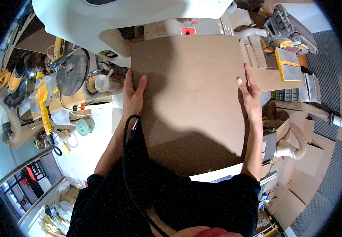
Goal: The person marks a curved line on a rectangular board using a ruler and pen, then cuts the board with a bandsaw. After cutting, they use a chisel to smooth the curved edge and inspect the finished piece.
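Note:
A large flat brown board (196, 94) lies before me, its far end close to a white machine housing (139, 15). At its left edge is my left hand (134, 93), with the thumb over the top face and the fingers along the side. My right hand (250, 94) holds the opposite edge in a similar way, thumb raised near the rim and index finger pointing away from me. The undersides of both hands are hidden. My own shadow falls across the board's left and near parts.
To the left, a bench carries a dark round disc (72, 72) and yellow tools (42, 102). A green roll (85, 125) is below them. On the right are a yellow-edged grey plate (288, 65), a clear ribbed hose (299, 140) and cardboard sheets (303, 170). A black cable (125, 158) hangs by my left arm.

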Demonstrator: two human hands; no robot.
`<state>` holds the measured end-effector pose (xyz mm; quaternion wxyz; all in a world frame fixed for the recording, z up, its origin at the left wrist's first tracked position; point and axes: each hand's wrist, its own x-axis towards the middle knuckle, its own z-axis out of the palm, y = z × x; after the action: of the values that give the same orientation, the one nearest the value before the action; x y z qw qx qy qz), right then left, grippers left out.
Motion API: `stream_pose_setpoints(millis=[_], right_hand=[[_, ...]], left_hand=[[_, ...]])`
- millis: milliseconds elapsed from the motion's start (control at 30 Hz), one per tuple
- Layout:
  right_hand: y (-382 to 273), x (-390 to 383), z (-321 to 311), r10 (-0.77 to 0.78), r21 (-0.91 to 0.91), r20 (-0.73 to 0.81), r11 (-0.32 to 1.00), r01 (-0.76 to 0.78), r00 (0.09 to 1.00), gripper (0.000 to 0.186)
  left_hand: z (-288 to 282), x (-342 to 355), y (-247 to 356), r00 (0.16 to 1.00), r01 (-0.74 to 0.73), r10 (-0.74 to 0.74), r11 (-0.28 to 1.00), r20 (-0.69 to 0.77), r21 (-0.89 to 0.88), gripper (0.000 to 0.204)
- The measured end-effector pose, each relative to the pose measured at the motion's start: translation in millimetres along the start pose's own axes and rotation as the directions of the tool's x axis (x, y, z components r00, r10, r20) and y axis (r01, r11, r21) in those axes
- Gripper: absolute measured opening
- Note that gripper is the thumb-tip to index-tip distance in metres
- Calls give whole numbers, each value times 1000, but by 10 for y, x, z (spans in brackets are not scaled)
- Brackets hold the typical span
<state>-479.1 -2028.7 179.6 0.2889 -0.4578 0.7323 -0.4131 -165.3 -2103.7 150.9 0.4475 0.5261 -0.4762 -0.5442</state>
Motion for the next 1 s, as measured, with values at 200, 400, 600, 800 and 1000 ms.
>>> stream_pose_setpoints(millis=[200, 400, 600, 800, 1000], right_hand=[[-20, -25, 6, 6, 92, 28, 996, -9, 1000, 53], [-93, -28, 59, 155, 217, 14, 964, -155, 988, 54], [-108, -24, 88, 120, 138, -10, 984, -117, 993, 54], [-192, -41, 92, 182, 157, 14, 971, -182, 983, 54], [-158, -60, 95, 211, 144, 15, 967, -211, 977, 53]], left_hand=[[-66, -5, -15, 999, -22, 20, 999, 45, 45, 55], [-45, 71, -13, 999, -32, 28, 992, 39, 119, 57], [-90, 92, -28, 998, 29, -29, 1000, 53, 0, 55], [-125, 104, -36, 998, 17, -19, 999, 52, 32, 53], [-151, 96, -70, 998, -6, 3, 999, 64, 39, 53]])
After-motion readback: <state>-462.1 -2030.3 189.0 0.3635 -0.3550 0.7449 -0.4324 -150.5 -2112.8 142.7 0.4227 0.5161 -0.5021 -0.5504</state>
